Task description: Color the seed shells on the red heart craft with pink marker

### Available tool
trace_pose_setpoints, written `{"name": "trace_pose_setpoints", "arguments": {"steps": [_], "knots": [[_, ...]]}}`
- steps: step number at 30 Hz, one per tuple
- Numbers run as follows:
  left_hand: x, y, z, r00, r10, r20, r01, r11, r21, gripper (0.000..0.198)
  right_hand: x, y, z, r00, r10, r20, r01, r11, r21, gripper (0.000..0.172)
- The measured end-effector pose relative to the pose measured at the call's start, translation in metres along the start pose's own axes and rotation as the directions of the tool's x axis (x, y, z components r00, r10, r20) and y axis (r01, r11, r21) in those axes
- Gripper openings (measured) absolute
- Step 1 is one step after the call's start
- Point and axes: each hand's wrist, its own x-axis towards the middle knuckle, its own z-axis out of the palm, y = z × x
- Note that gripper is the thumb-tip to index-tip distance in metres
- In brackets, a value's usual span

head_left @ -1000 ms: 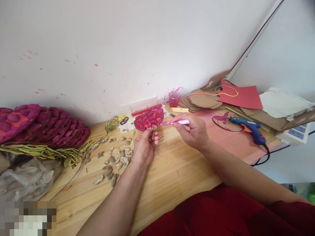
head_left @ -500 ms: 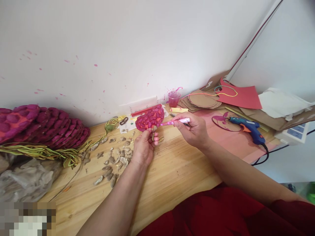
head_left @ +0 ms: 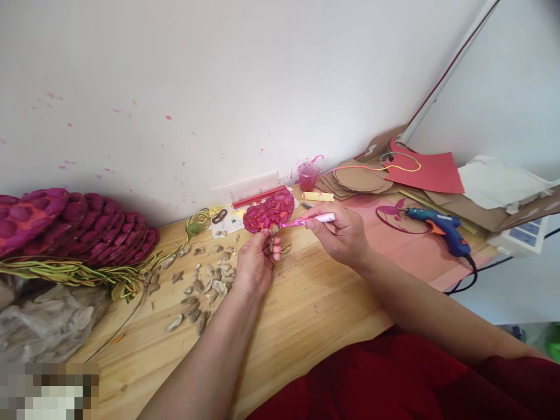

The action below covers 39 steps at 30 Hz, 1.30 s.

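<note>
In the head view a disc covered with magenta-painted peanut shells (head_left: 270, 211) is pinched at its near edge by my left hand (head_left: 258, 256). One bare shell at that edge looks unpainted, and a short green cord hangs beside my fingers. My right hand (head_left: 339, 233) is closed around a white-handled brush (head_left: 324, 217). The brush is stained pink, and its tip touches the disc's near right edge, close to my left fingertips. Behind the disc a clear cup of pink paint (head_left: 309, 175) stands by the wall.
Painted discs (head_left: 96, 224) with green cords are stacked at the left, above a plastic bag (head_left: 52, 315). Loose peanut shells (head_left: 210, 280) lie left of my left hand. Cardboard circles (head_left: 361, 176), red paper (head_left: 431, 169) and a blue glue gun (head_left: 444, 227) are at the right.
The brush and my right hand have moved slightly left and down, bringing the tip further over the disc's near edge. The disc has shifted a little and stays in my left hand.
</note>
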Motion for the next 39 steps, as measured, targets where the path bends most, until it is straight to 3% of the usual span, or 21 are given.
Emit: {"name": "trace_pose_setpoints", "arguments": {"steps": [5, 11, 16, 39], "knots": [[0.0000, 0.0004, -0.0004, 1.000, -0.009, 0.006, 0.009, 1.000, -0.009, 0.007, 0.0005, 0.0010, -0.0018, 0.998, 0.042, -0.039, -0.044, 0.997, -0.063, 0.006], [0.0003, 0.0001, 0.0000, 1.000, -0.011, 0.015, 0.011, 1.000, -0.012, 0.006, 0.0007, -0.0005, -0.0007, 1.000, -0.009, 0.006, 0.009, 1.000, 0.002, 0.005], [-0.0002, 0.0001, 0.0001, 1.000, -0.009, 0.010, 0.009, 1.000, -0.015, 0.006, 0.0005, 0.0000, -0.0008, 0.998, 0.054, -0.019, -0.055, 0.998, -0.040, 0.006], [0.0000, 0.0003, -0.0007, 1.000, -0.016, 0.005, 0.016, 1.000, -0.012, 0.007, -0.0004, 0.0002, 0.0001, 0.996, 0.073, -0.047, -0.072, 0.997, 0.015, 0.007]]}}
